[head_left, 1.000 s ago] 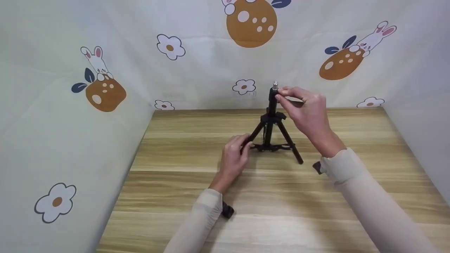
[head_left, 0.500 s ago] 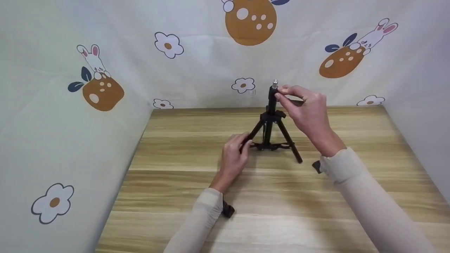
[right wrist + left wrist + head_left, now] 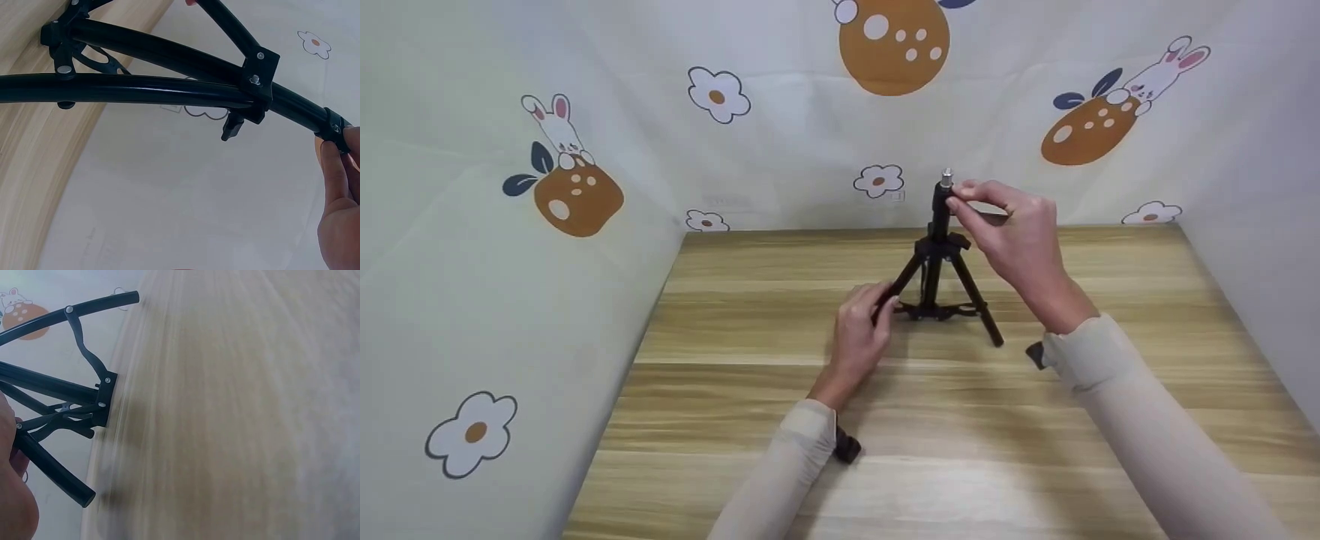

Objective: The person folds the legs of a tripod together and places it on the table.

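A small black tripod stand [image 3: 931,279] stands upright with its legs spread, a silver screw tip [image 3: 947,178] on top. My left hand [image 3: 858,328] grips its left leg low down; in the left wrist view that leg's end [image 3: 70,484] pokes out past the fingers. Thumb and fingers of my right hand [image 3: 1024,236] pinch at the collar [image 3: 336,126] near the top of the column. What they pinch there is mostly covered by the fingertips. A black knob [image 3: 232,126] juts from the hub where the legs meet, below the right hand.
The tripod is near the back of a wood-grain table [image 3: 750,337]. Behind it hangs a pale cloth wall [image 3: 795,135] printed with flowers, oranges and rabbits, and similar walls flank the left and right sides. Each wrist carries a black strap mount [image 3: 847,448].
Both hands keep their holds on the tripod with hardly any movement. The head view has tilted very slightly, so the wall pattern and tripod sit a little higher.
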Action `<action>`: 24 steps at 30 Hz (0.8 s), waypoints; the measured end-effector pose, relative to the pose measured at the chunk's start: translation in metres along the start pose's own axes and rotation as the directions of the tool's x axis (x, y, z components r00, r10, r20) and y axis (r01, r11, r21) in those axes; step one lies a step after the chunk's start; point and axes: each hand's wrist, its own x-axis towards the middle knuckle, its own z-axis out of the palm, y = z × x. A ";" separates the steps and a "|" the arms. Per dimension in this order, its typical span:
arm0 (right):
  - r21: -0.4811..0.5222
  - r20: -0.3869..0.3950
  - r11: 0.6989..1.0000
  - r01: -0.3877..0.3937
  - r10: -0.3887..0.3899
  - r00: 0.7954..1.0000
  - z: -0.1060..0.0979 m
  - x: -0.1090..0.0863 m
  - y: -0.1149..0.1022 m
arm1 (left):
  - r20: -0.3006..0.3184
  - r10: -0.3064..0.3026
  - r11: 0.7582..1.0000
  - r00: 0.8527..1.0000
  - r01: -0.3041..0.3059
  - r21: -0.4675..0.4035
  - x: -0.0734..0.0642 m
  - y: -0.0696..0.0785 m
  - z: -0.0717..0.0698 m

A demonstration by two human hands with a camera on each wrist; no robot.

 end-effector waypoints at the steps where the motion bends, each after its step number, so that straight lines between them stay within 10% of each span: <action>1: -0.002 -0.001 1.000 0.003 -0.003 1.000 0.000 0.000 0.000 | -0.002 0.002 1.000 1.000 -0.002 0.002 0.000 0.000 0.000; 24: 0.040 -0.038 0.999 0.004 -0.003 0.999 0.004 -0.001 0.001 | -0.019 0.006 1.000 1.000 -0.006 -0.018 0.002 0.001 0.003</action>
